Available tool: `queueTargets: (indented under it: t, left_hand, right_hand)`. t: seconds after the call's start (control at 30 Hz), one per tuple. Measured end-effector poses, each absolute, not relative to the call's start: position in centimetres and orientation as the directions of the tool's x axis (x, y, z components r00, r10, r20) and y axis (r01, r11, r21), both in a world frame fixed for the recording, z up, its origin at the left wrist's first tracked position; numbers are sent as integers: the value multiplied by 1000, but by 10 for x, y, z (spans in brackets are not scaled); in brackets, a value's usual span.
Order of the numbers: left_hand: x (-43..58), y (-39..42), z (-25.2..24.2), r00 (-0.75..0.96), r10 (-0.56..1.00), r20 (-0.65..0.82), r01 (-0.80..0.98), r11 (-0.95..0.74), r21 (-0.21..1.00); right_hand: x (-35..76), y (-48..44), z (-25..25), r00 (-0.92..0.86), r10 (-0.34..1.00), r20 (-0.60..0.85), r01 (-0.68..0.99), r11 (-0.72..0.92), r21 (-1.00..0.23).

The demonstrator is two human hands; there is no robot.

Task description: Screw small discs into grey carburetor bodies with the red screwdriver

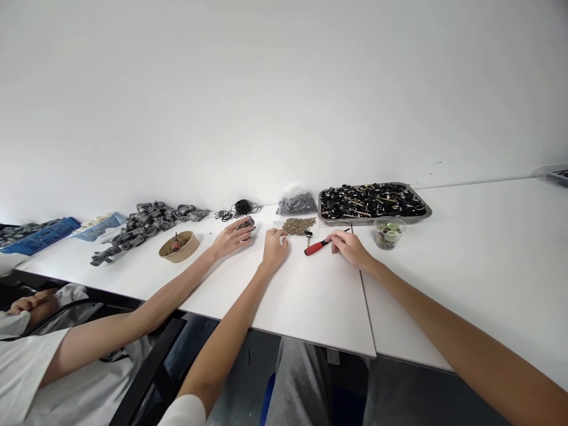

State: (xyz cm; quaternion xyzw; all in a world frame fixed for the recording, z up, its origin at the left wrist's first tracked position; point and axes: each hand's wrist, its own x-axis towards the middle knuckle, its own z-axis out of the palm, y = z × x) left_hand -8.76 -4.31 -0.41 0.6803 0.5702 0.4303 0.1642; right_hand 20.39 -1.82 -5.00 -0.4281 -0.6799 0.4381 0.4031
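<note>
My right hand [350,248] is closed round a screwdriver [316,247] with a red and black handle, its dark shaft pointing away to the upper right. My left hand [275,251] rests at the near left edge of a pile of small brass-coloured screws [299,226]. Its fingers are curled together, and anything between the fingertips is too small or hidden to make out. Between my hands, a small part with a black head and a brass-coloured stem [309,238] lies beside the screw pile.
Behind stand a metal tray [375,221] of black and brass parts and a bag of dark pieces [296,203]. A clear cup [389,236] is at right. At left, a co-worker's hand [231,239] holds a grey part near a paper bowl [190,251] and grey parts [151,222].
</note>
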Motion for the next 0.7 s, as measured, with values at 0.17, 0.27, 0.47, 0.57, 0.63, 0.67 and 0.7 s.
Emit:
queueTargets:
  t: [0.17,0.27,0.47,0.57,0.63,0.67,0.7]
  left_hand:
    - [-53,-23,-38,-65,895,441,788,-225,573]
    - [-61,-23,-36,-50,898,438,844,-197,500]
    - [-77,-16,-13,-26,902,430,926,-141,351]
    - [-85,-5,10,-39,896,442,955,-97,281]
    - [-93,3,31,-58,888,456,968,-62,243]
    - [-98,7,43,-68,883,465,973,-45,228]
    - [-101,10,55,-80,876,475,976,-28,215]
  right_hand:
    - [204,-20,-48,-317,935,161,226,239,-945]
    - [204,-19,-49,-320,934,157,222,235,-946]
    - [205,-15,-53,-333,931,150,220,232,-947]
    - [205,-14,-55,-340,928,153,224,238,-945]
    - [206,-14,-56,-349,925,151,226,239,-944]
    - [206,-13,-56,-353,924,149,227,239,-944]
    - [206,-13,-57,-356,923,147,229,238,-944]
